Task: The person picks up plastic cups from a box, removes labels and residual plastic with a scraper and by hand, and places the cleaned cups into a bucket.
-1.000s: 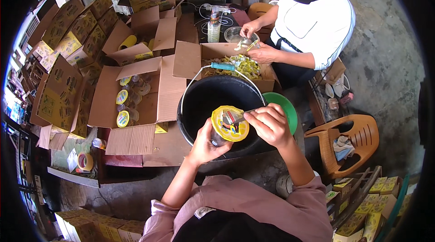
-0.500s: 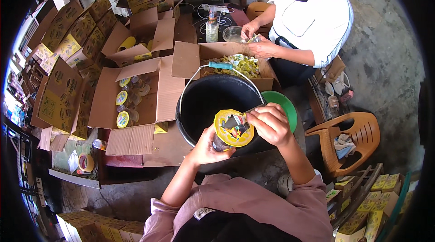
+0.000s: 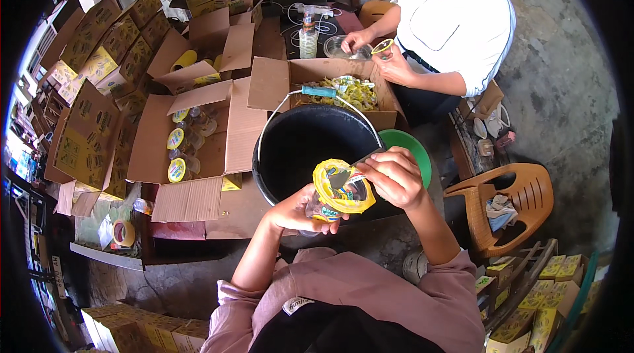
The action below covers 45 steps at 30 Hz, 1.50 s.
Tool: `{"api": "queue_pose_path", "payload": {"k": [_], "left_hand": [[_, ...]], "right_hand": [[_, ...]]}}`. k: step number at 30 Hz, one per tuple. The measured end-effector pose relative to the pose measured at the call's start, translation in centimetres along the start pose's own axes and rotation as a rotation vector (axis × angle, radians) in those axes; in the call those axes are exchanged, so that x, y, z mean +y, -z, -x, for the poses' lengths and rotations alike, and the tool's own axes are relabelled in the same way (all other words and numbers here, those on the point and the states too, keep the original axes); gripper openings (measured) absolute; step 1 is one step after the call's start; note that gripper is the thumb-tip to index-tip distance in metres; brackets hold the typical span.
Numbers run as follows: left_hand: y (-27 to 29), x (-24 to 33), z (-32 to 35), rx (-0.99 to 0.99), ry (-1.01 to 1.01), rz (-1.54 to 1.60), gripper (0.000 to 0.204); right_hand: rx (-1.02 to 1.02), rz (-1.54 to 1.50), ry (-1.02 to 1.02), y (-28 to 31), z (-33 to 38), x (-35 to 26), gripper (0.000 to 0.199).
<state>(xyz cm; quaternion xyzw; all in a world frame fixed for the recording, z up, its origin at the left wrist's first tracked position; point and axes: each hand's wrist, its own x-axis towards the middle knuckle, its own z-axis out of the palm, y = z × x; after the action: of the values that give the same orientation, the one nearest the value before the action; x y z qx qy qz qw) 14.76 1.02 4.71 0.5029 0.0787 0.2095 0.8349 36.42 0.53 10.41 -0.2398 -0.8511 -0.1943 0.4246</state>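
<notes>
My left hand (image 3: 290, 211) is wrapped round a clear plastic cup (image 3: 322, 211) with a yellow film lid (image 3: 363, 204), tilted over the near rim of a black bucket (image 3: 264, 184). The middle of the film is broken open, with a grey flap in the gap. My right hand (image 3: 399, 178) is closed at the lid's right edge, its fingertips pinching a thin, dark, knife-like tool (image 3: 372, 154) that is partly hidden by the fingers. The bucket's wire handle with its teal grip (image 3: 319, 91) stands up. Behind my right hand sits a green basin (image 3: 419, 155).
A carton (image 3: 389, 120) of yellow film scraps stands beyond the bucket. At left, an open carton (image 3: 148, 155) holds lidded cups (image 3: 176, 169). A co-worker (image 3: 456, 29) handles a yellow-rimmed cup (image 3: 383, 48) near stacked cups (image 3: 308, 42). An orange chair (image 3: 538, 201) is at right.
The cup in my left hand has tilted, showing more of its side, and the gap in its film looks wider. The co-worker's hands have moved apart, one raising a yellow-rimmed cup.
</notes>
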Motion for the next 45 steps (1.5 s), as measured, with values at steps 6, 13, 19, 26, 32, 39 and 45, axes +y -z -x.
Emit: {"api": "queue_pose_path", "payload": {"k": [6, 13, 19, 26, 32, 39, 45], "left_hand": [[0.4, 0.9, -0.3, 0.177, -0.16, -0.312, 0.069], [0.3, 0.6, -0.6, 0.346, -0.232, -0.336, 0.079], [-0.2, 0.5, -1.1, 0.451, -0.347, -0.599, 0.071], [0.1, 0.3, -0.4, 0.428, -0.397, -0.544, 0.049], [0.8, 0.3, 0.6, 0.346, -0.319, -0.516, 0.06], [1.1, 0.5, 0.8, 0.204, -0.257, -0.422, 0.057], [1.4, 0.5, 0.8, 0.179, -0.176, -0.328, 0.059]], "right_hand": [[-0.032, 0.058, 0.018, -0.4, 0.8, 0.5, 0.018], [-0.059, 0.109, 0.019, -0.5, 0.9, 1.0, 0.018], [-0.086, 0.083, 0.022, -0.8, 0.3, 0.5, 0.018], [-0.081, 0.068, 0.04, -1.7, -0.1, -0.1, 0.019], [-0.052, 0.041, 0.053, -2.2, -0.6, -0.5, 0.019], [-0.052, -0.016, 0.057, -2.2, -0.9, -0.9, 0.018], [-0.035, -0.024, 0.059, -2.2, -0.8, -0.7, 0.016]]}}
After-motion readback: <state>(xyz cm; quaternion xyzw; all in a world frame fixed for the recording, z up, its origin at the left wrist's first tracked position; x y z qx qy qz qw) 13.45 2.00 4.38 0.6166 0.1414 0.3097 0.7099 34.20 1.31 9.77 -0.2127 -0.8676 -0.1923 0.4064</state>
